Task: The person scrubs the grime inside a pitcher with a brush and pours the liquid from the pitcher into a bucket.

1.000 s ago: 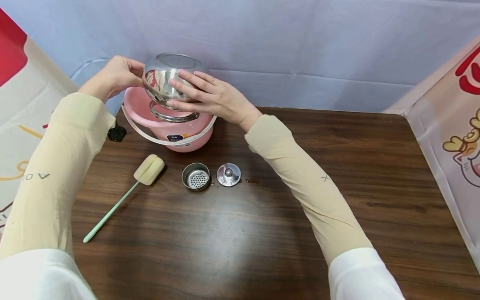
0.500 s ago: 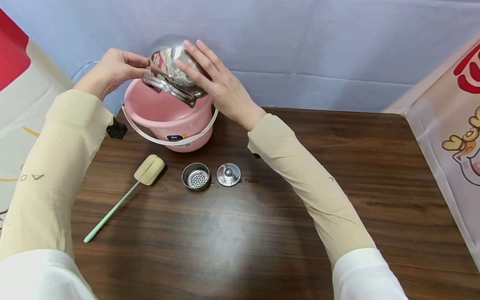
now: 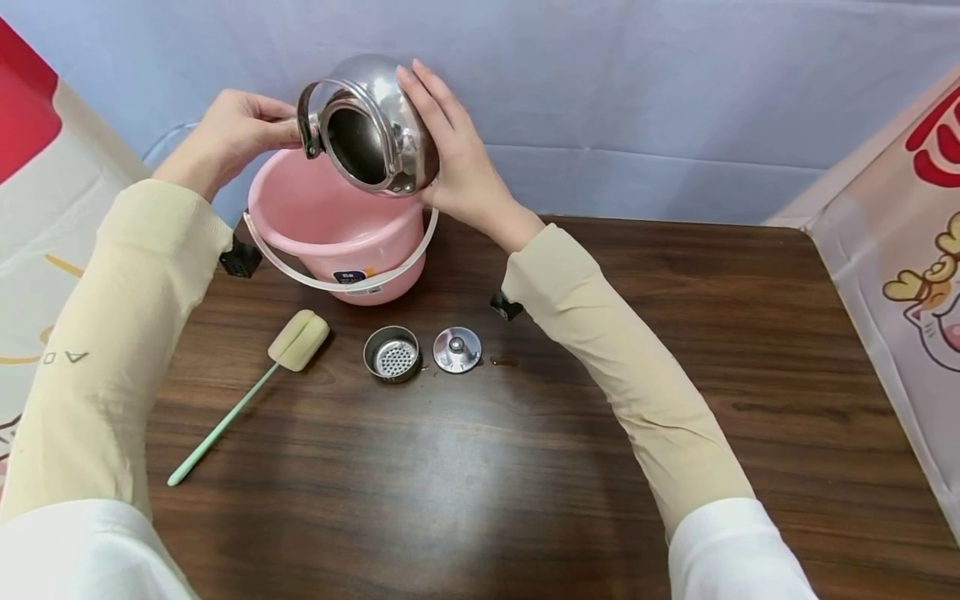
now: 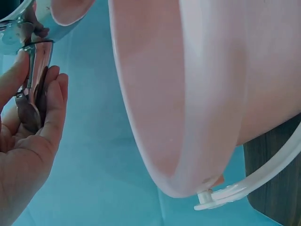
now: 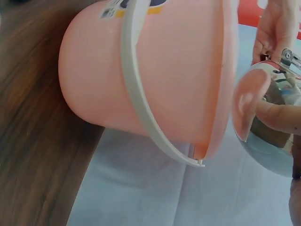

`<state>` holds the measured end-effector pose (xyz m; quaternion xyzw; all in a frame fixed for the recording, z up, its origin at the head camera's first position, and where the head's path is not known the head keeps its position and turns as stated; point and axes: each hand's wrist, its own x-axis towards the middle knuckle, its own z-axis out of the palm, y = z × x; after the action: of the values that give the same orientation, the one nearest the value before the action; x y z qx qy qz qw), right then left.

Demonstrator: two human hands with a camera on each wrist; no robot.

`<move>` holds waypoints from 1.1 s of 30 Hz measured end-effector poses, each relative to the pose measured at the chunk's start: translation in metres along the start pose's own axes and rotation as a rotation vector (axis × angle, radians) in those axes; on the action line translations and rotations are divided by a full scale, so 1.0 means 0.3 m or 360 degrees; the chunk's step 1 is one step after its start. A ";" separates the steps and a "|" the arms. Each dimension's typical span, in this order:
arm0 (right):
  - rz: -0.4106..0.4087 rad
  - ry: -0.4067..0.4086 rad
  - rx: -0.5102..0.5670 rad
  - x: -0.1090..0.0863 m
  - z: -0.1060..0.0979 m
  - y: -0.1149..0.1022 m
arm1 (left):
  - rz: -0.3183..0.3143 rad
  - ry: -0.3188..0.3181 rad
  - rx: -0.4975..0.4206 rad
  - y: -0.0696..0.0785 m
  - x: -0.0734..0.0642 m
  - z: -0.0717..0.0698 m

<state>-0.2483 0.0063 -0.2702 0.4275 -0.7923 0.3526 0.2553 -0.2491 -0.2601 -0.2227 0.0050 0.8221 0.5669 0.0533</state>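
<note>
A shiny steel teapot point(image 3: 375, 71) is held tilted on its side above the pink bucket point(image 3: 337, 271). Its round mouth faces the head camera, and its hoop handle stands across the opening. My left hand point(image 3: 232, 133) pinches the spout between thumb and fingers; the left wrist view shows the spout point(image 4: 41, 59) lying in that hand. Against the rounded body on the right, my right hand point(image 3: 465, 158) grips with fingers spread up the side and the thumb point(image 5: 277, 117) on the lower side. Part of the bucket's opening is hidden behind the teapot.
On the wooden table point(image 3: 525, 467) lie a strainer cup point(image 3: 393, 358) and a knobbed lid point(image 3: 457, 350). Left of them is a sponge brush point(image 3: 298, 340) with a green handle. A small wet spot point(image 3: 504, 361) shows beside the lid. A cloth backdrop point(image 3: 600, 108) stands behind.
The teapot was nearly upside down with its base up. Both hands have raised and turned it, so its mouth now faces the camera. The right hand shifted up and slightly rightward.
</note>
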 end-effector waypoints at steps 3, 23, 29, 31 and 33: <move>0.0120 -0.0018 0.0117 -0.003 -0.008 0.000 | 0.0022 0.0056 0.0120 0.009 -0.004 0.008; 0.0703 -0.0129 0.0567 -0.079 -0.162 -0.009 | 0.0047 0.0056 -0.0619 0.119 -0.056 0.135; 0.0862 -0.0198 0.0718 -0.122 -0.231 -0.025 | 0.0045 0.0060 -0.0464 0.132 -0.079 0.195; 0.0921 -0.0218 0.0744 -0.139 -0.260 -0.040 | 0.0057 0.0073 -0.0360 0.135 -0.090 0.220; 0.0971 -0.0229 0.0779 -0.156 -0.289 -0.053 | 0.0086 0.0090 -0.0258 0.138 -0.101 0.247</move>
<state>-0.2021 0.0908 -0.2441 0.2444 -0.7913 0.5598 -0.0268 -0.2142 -0.1783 -0.2076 0.0069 0.7743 0.6326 0.0151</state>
